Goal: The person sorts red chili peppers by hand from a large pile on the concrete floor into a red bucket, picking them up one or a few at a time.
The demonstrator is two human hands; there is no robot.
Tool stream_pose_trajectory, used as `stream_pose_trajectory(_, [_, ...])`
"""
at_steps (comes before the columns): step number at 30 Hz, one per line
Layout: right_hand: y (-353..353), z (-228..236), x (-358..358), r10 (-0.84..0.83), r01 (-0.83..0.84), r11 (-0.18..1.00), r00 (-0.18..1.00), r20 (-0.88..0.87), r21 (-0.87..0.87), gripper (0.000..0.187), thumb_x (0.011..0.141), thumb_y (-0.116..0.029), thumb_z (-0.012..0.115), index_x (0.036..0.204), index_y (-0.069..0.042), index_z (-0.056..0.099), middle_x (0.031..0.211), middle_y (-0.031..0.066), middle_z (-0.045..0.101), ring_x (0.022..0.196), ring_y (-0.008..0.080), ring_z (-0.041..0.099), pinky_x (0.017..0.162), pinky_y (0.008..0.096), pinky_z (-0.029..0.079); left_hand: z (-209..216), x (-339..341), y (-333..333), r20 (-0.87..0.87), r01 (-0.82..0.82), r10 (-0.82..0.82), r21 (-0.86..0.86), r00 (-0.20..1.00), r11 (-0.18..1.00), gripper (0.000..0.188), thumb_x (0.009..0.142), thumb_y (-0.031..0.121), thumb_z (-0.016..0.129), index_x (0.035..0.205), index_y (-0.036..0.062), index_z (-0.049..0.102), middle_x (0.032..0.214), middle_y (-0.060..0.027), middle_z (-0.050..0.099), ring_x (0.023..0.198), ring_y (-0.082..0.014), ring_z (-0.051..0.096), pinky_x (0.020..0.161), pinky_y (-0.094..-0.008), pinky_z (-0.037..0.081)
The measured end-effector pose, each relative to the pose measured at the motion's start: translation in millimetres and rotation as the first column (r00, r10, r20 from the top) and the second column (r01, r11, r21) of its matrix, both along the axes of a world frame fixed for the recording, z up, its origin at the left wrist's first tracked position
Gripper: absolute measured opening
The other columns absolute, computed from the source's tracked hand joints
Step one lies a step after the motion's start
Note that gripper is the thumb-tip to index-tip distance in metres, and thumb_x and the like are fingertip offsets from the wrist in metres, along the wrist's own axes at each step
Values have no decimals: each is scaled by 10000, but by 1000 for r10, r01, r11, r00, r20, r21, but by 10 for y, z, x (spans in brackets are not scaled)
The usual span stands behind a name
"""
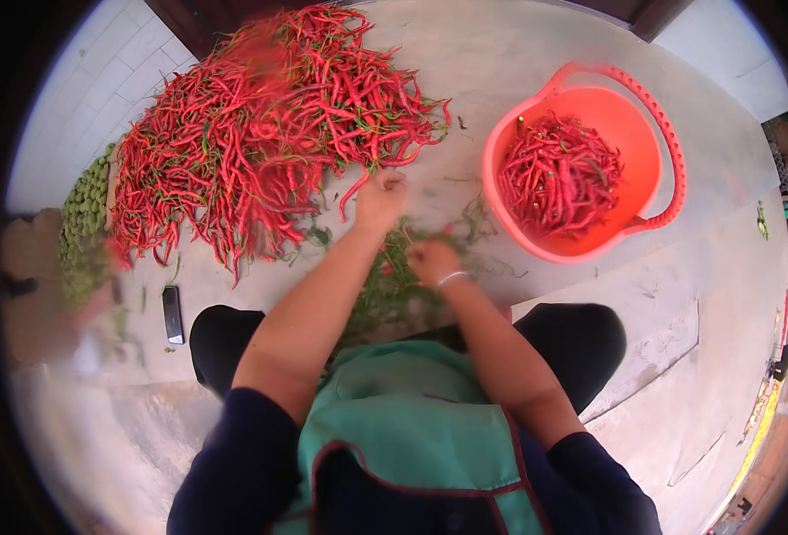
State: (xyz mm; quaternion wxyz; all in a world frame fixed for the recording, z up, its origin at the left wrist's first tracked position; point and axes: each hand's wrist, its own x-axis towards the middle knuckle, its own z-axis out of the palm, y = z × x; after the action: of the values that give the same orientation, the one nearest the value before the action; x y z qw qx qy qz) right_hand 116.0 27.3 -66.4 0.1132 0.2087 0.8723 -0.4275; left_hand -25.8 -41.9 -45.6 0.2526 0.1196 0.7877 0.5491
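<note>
1. The left hand (381, 198) reaches out to the near edge of the big heap of red chillies (260, 134) on the floor (537, 45). It is closed around one red chilli (351, 192) that hangs down from the fist.
2. The right hand (431, 261) sits closer to the body, over a loose pile of green stems (394, 281). Its fingers are curled, but whether they grip anything cannot be told from here.
3. Judging by the stems below and the clean pods in the orange basket (657, 134), the step in hand looks like pulling the stem off a pod.
4. To do it well, I would hold the pod near its cap with one hand and pinch the stem with the other, so the flesh does not tear.
5. A short twist probably serves better than a straight tug.
6. The stems are best dropped onto the pile between the knees, well apart from the basket.
7. The basket stands to the right, within reach of the right hand, so that hand suits the toss.
8. The phone (172, 314) lies on the floor to the left, near the heap; chilli juice on the fingers could smear it.
</note>
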Motion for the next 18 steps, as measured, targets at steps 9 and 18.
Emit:
stream_pose_trajectory(9, [146,-163,-414,-222,178,961,954,-202,-213,252,774,-175,609,995,-54,618,832,125,644,763,237,623,708,319,478,-659,-798,-188,-370,-51,-276,-674,887,737,261,767,164,593,1014,84,574,1061,-132,564,924,-302,560,783,-407,458])
stream_pose_trajectory(18, [105,-310,-766,-329,303,933,937,-117,-194,375,798,-224,598,1073,28,564,867,129,652,768,198,630,715,298,483,-487,-209,-560,-407,129,-323,-435,855,891,168,721,147,607,871,76,578,888,-138,568,830,-320,569,726,-411,468])
